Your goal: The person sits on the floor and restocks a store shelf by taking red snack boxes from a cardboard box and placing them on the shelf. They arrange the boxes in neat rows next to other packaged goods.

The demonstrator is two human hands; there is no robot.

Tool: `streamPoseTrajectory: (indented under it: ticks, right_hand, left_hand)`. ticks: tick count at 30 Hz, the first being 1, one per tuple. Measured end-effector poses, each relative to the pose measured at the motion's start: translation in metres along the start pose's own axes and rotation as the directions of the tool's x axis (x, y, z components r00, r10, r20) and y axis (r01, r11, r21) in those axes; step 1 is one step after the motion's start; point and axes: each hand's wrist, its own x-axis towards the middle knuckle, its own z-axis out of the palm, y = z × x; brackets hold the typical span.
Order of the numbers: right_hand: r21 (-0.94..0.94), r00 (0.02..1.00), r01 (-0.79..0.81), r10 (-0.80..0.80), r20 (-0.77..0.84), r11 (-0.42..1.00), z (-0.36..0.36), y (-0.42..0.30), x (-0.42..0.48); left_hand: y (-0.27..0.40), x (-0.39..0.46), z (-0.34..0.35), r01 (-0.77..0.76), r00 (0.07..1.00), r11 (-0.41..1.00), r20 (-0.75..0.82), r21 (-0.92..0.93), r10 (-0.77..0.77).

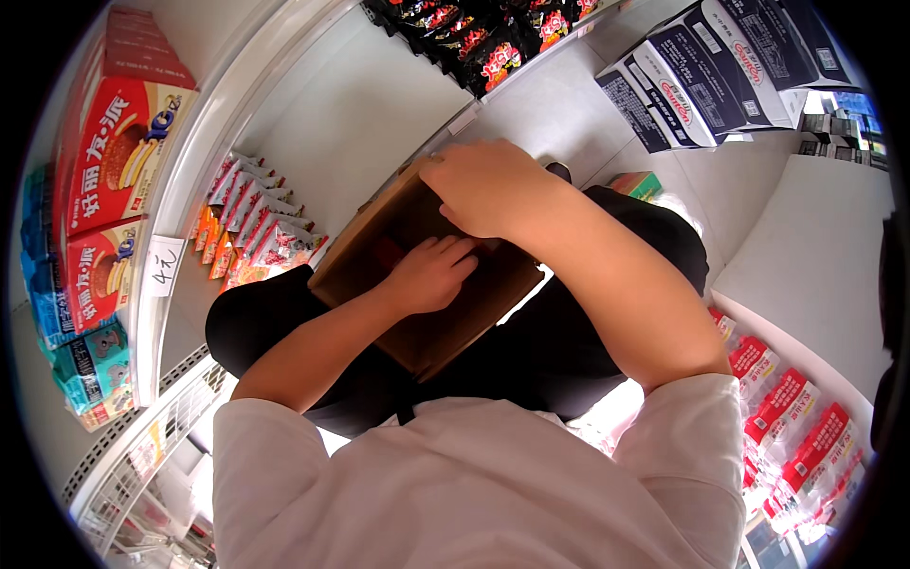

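An open cardboard box (426,334) stands tilted between my knees, its inside dark. My left hand (434,274) reaches into it, fingers bent, near something red (387,250) at the box's left inner side. Whether those fingers hold anything cannot be made out. My right hand (473,185) is at the upper edge of the box, its fingers curled downward; the fingertips are partly hidden, so its hold on the edge is unclear. Left of the box, small red-and-white snack packets (266,227) stand in a row on a low shelf.
Red pie cartons (106,171) and blue and teal snack bags (89,363) sit on the shelf at left. Black snack packets (483,43) lie at the top. Dark-and-white cartons (682,85) stand on the floor, upper right. Shrink-wrapped bottle packs (789,405) are at right.
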Motion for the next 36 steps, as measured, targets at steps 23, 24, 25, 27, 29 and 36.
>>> streamPoseTrajectory:
  ticks: [23, 24, 25, 27, 29, 36]
  right_hand:
    - [0.028, 1.000, 0.000, 0.000, 0.011, 1.000, -0.021, -0.008, 0.008]
    - [0.018, 0.999, -0.038, 0.038, -0.005, 0.999, -0.023, 0.000, 0.010]
    - [0.002, 0.999, -0.050, 0.050, -0.007, 0.999, -0.023, 0.002, 0.011]
    - [0.056, 0.995, -0.085, 0.088, -0.051, 0.995, -0.025, 0.006, 0.011]
    - [0.027, 0.995, -0.094, 0.095, -0.037, 0.995, -0.028, 0.012, 0.011]
    - [-0.002, 0.995, -0.103, 0.103, -0.003, 0.995, -0.024, 0.011, 0.002]
  left_hand:
    - [-0.062, 0.032, 0.163, 0.661, 0.750, 0.746, 0.103, -0.083, -0.654]
    - [-0.067, 0.033, 0.157, 0.631, 0.775, 0.773, 0.080, -0.062, -0.626]
    - [-0.064, 0.026, 0.149, 0.616, 0.783, 0.787, 0.080, 0.037, -0.617]
    - [-0.041, 0.028, 0.096, 0.546, 0.740, 0.760, 0.223, 0.352, -0.635]
    - [-0.007, 0.026, 0.012, 0.554, 0.753, 0.760, 0.186, 0.341, -0.632]
    - [0.094, -0.044, -0.230, 0.552, 0.834, 0.830, 0.043, -0.082, -0.550]
